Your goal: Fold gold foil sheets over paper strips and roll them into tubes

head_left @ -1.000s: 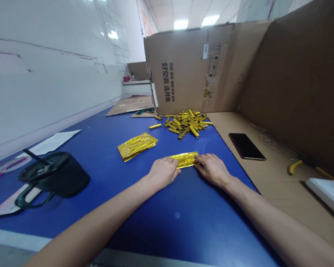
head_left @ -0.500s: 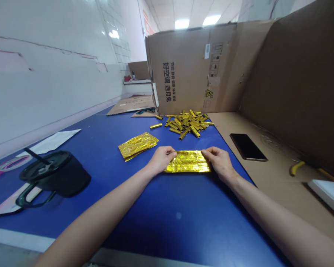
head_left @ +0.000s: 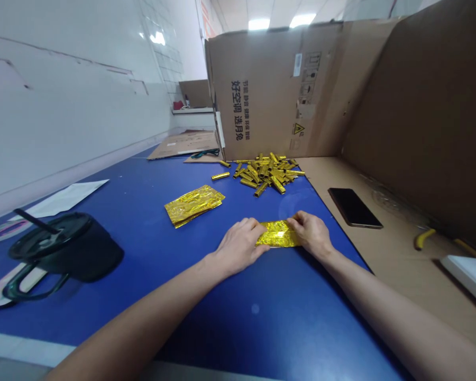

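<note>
A crumpled strip of gold foil (head_left: 277,234) lies on the blue table mat (head_left: 150,296), folded narrower than a full sheet. My left hand (head_left: 240,246) holds its left end, with the fingers over the edge. My right hand (head_left: 310,234) pinches the right end. Beyond the hands, a flat stack of gold foil sheets (head_left: 194,205) lies to the left. Farther back sits a heap of several rolled gold foil tubes (head_left: 266,174), with a single loose tube (head_left: 220,175) to its left.
A black lidded tumbler with a straw (head_left: 65,247) stands at the left, by a white paper sheet (head_left: 65,198). A cardboard box wall (head_left: 269,90) rises behind the heap. A black phone (head_left: 355,208) and a yellow-handled tool (head_left: 424,239) lie on cardboard at the right.
The gold foil has gone from a wide flat sheet to a narrower folded strip. My hands have drawn closer together around it.
</note>
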The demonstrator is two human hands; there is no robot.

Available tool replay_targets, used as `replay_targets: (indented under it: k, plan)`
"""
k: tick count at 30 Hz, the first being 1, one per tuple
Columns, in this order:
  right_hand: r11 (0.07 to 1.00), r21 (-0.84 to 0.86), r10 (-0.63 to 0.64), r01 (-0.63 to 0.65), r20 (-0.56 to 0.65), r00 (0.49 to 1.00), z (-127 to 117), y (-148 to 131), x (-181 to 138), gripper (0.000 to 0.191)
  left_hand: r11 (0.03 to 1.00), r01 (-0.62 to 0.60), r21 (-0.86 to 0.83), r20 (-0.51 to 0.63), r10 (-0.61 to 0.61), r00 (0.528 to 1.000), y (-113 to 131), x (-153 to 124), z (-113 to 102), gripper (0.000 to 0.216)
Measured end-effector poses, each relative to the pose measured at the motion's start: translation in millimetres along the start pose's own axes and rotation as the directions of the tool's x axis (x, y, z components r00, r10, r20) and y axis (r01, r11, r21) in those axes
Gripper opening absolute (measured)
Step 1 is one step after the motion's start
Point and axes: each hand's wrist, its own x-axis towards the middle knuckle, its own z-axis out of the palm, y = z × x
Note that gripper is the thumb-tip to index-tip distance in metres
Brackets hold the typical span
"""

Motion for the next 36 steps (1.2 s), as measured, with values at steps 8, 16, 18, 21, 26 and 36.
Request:
replay_targets:
  k: [8, 16, 18, 21, 26, 36]
  plan:
    - [0.999, -0.047, -0.017, 0.018, 0.015, 1.000, -3.0, -4.0, -3.8, 0.022, 0.996, 0.073, 0.051, 0.185, -0.081, 0.979, -7.5, 2.9, 0.3, 0.020]
    - [0.909, 0.261, -0.227, 0.325, -0.344, 0.911, -18.6, -13.5, -15.4, 0.019, 0.962, 0.236, 0.139, 0.121, -0.253, 0.960, -12.0, 5.9, 4.5, 0.021]
    - [0.851, 0.279, -0.365, 0.445, -0.296, 0.883, -19.7, -22.0, -25.5, 0.019, 0.956, 0.274, 0.105, 0.106, -0.284, 0.953, -14.2, 6.7, 6.2, 0.022]
    - [0.781, 0.186, -0.575, 0.596, -0.157, 0.803, -17.2, -32.7, -38.1, 0.019, 0.952, 0.301, 0.056, 0.071, -0.304, 0.950, -16.9, 7.4, 8.7, 0.022]
    - [0.783, 0.009, -0.617, 0.622, 0.138, 0.774, -12.1, -28.1, -33.5, 0.024, 0.939, 0.345, 0.002, 0.027, -0.345, 0.938, -22.3, 7.9, 8.1, 0.020]
    - [0.812, -0.028, -0.568, 0.583, 0.190, 0.801, -4.2, -12.2, -18.2, 0.022, 0.936, 0.322, -0.142, -0.074, -0.335, 0.939, -33.1, 8.9, 2.6, 0.017]
